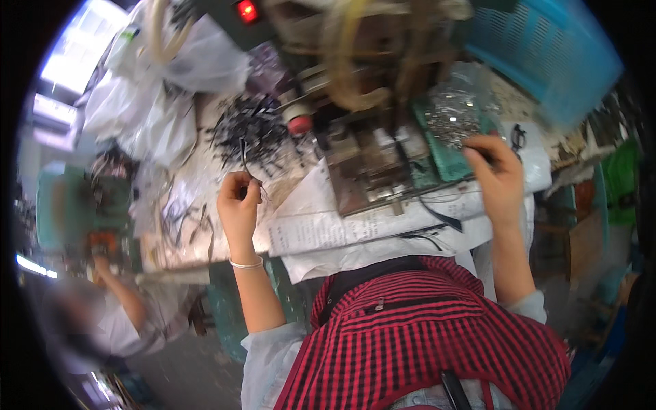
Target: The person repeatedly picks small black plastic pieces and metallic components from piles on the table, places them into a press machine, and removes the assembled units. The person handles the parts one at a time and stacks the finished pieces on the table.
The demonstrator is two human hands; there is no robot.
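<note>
My left hand [239,199] is closed in a pinch on a thin dark strip [243,154], which points up toward a heap of short black strips [251,131]. On the other side of a metal bench machine [372,160], my right hand [499,174] has its thumb and bent forefinger close together at the edge of a pile of small shiny metal pieces [452,117]. Anything between those fingertips is too small to make out. A black strip [441,217] trails from the machine's bed over the white printed sheeting [314,229] in front of me.
White plastic bags [147,113] lie at the back left, and a blue basket [547,55] stands at the back right. Black-handled scissors [518,137] are beside my right hand. A red knob [298,124] juts from the machine's left. Another person [130,314] sits at lower left.
</note>
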